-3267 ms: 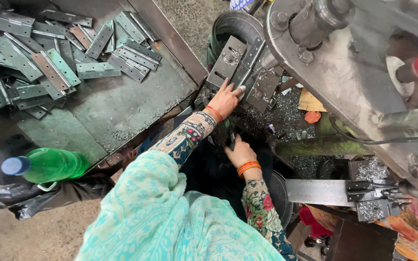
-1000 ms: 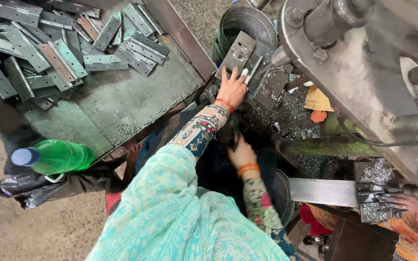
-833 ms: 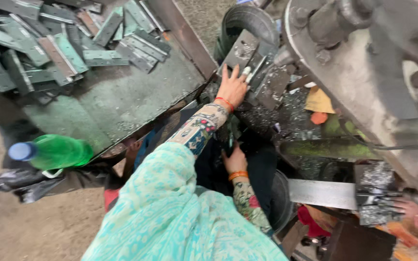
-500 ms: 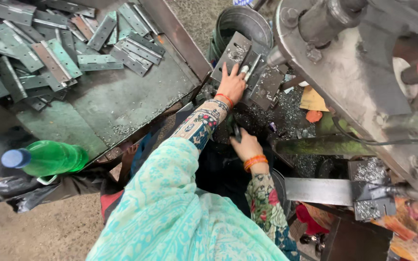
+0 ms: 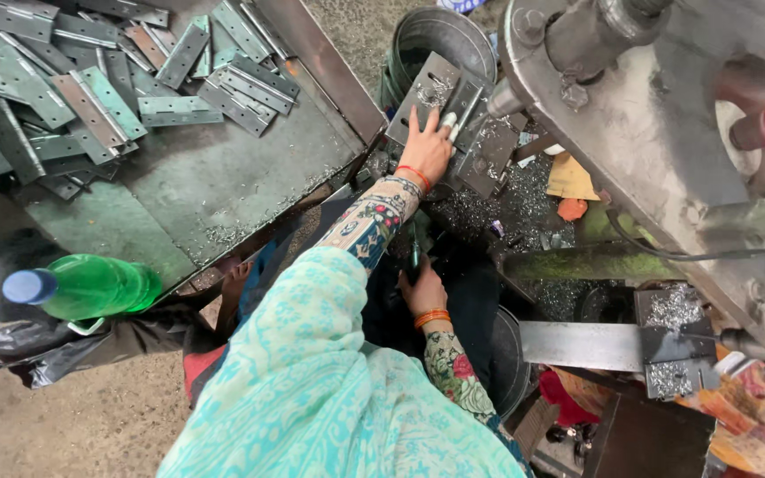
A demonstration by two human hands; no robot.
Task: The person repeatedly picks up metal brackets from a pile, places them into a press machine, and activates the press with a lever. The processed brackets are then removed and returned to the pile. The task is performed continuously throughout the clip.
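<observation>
Against the grey machine (image 5: 666, 133), the left hand (image 5: 427, 150) lies with fingers spread flat on a metal hinge plate (image 5: 436, 88) propped just beside the steel bucket (image 5: 436, 35), while the right hand (image 5: 422, 292), lower and nearer the body, has its fingers curled around a dark, slim tool I cannot make out. Such a plate looks stiff, fairly heavy and sharp-edged, perhaps oily, best taken by its long sides. Well left of the machine, more plates are heaped on the surface (image 5: 223, 186), with a green bottle (image 5: 90, 285), blue-capped, beyond its edge.
</observation>
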